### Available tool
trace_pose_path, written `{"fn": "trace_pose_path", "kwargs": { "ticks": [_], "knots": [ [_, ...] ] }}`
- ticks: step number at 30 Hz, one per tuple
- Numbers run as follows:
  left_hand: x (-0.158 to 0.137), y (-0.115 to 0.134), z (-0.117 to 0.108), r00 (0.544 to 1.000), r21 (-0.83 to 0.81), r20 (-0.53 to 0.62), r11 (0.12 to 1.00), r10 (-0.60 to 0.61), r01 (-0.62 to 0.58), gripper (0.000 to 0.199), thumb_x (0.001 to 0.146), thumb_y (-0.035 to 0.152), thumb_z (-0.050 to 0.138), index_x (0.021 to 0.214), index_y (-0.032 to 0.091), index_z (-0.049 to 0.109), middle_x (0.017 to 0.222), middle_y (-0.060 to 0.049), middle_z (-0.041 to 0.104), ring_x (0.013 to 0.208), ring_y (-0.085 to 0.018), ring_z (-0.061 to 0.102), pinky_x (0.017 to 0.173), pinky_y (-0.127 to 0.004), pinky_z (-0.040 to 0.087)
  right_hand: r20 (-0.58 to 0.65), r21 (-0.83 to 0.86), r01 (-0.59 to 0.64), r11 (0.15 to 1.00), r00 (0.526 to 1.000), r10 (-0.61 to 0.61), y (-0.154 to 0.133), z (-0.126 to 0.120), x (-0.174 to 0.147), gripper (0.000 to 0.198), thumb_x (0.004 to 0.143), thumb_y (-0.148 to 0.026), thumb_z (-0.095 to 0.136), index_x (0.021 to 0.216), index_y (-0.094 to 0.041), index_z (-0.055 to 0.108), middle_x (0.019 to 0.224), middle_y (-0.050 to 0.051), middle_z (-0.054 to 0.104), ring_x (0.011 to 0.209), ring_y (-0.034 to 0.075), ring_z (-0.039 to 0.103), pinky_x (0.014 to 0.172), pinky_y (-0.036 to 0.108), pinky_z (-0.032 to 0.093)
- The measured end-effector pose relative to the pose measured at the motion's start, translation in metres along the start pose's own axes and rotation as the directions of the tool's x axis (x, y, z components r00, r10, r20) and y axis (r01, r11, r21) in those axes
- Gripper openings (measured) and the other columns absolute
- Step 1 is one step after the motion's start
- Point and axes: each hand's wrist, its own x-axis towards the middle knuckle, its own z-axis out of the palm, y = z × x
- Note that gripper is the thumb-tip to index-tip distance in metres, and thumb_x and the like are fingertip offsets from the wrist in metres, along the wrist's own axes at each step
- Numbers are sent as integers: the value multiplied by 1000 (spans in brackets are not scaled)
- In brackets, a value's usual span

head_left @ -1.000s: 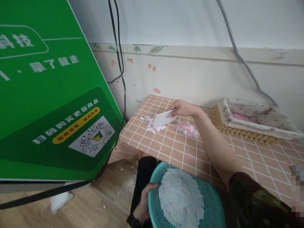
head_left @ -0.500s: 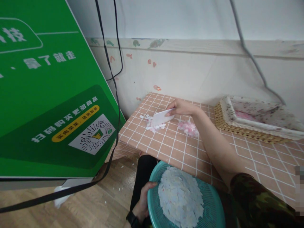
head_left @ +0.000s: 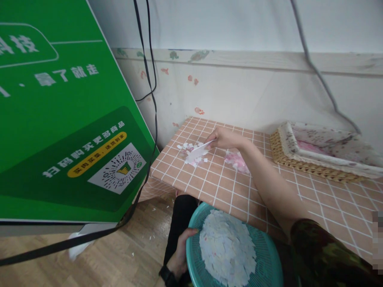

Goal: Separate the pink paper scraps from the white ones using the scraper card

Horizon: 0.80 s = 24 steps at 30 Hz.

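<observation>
Two hands (head_left: 225, 138) (head_left: 180, 251): one card (head_left: 196, 151), one teal basket (head_left: 269, 259).

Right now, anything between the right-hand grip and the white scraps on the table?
Only the white card held in the right-hand grip; its far end is at the white scraps, contact unclear. Nothing else visible intervenes: the pink-and-white pile lies off to the right.
</observation>
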Motion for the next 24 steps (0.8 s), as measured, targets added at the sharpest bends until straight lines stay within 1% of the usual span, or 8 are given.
{"fn": "trace_pose_path", "kwargs": {
  "ticks": [3, 7, 11, 13, 15, 18, 22, 24],
  "knots": [
    [-1, -1, -1, 1000, -2, 10, 1000, 0, 1, 33, 75, 34, 57, 90, 8, 70, 70, -14, 73, 67, -28, 67, 64, -36, 45, -104, -55, -44, 998, 994, 38, 7, -11, -6, 19, 74, -30, 64, 85, -19, 75, 69, -1, 68, 61, 12, 55, 59, 24, 38],
    [-1, -1, -1, 1000, 8, 14, 1000, -3, 3, 33, 75, 34, 57, 89, 7, 71, 66, -13, 72, 62, -26, 65, 63, -35, 44, -268, -161, -116, 980, 961, 70, 20, -18, -8, 20, 74, -29, 63, 84, -17, 75, 68, 1, 67, 63, 15, 56, 60, 26, 37],
    [0, -1, -1, 1000, 30, -8, 1000, -8, 8, 33, 75, 35, 56, 87, 7, 71, 65, -13, 72, 58, -24, 64, 61, -34, 43, -416, -253, -178, 951, 907, 59, 22, -4, 0, 22, 77, -25, 59, 89, -15, 75, 73, 5, 68, 67, 18, 58, 62, 28, 37],
    [1, -2, -2, 1000, 29, -21, 1000, -2, 3, 33, 75, 35, 57, 86, 7, 71, 66, -13, 72, 57, -24, 64, 60, -34, 43, -455, -285, -202, 937, 889, 54, 18, 5, 5, 22, 78, -23, 57, 90, -15, 74, 74, 7, 68, 68, 19, 58, 62, 29, 36],
    [2, -2, -2, 1000, 25, -26, 1000, -7, 7, 33, 74, 36, 57, 85, 7, 70, 67, -14, 72, 58, -24, 64, 61, -35, 44, -446, -308, -207, 929, 894, 51, 14, 13, 9, 21, 79, -23, 56, 87, -15, 73, 72, 7, 67, 67, 19, 57, 61, 30, 34],
    [1, -2, -2, 1000, 21, -22, 1000, -14, 14, 33, 74, 36, 58, 85, 7, 70, 66, -14, 72, 58, -25, 64, 61, -35, 44, -379, -316, -179, 932, 924, 49, 7, 18, 11, 18, 79, -23, 55, 80, -16, 72, 69, 7, 64, 64, 17, 54, 60, 30, 32],
    [2, -2, -1, 999, 28, -44, 1000, -9, 10, 34, 73, 36, 58, 85, 6, 70, 63, -13, 71, 54, -23, 62, 58, -34, 42, -243, -229, -109, 967, 969, 52, -3, 16, 9, 14, 77, -22, 58, 80, -16, 71, 69, 4, 64, 63, 14, 53, 59, 27, 32],
    [2, -1, 0, 999, 25, -49, 1000, -12, 13, 36, 72, 35, 57, 87, 5, 69, 62, -12, 71, 52, -22, 61, 58, -33, 42, -230, -199, -104, 974, 972, 57, -6, 14, 9, 15, 77, -23, 59, 81, -15, 70, 70, 3, 64, 63, 13, 52, 59, 26, 32]
  ]
}}
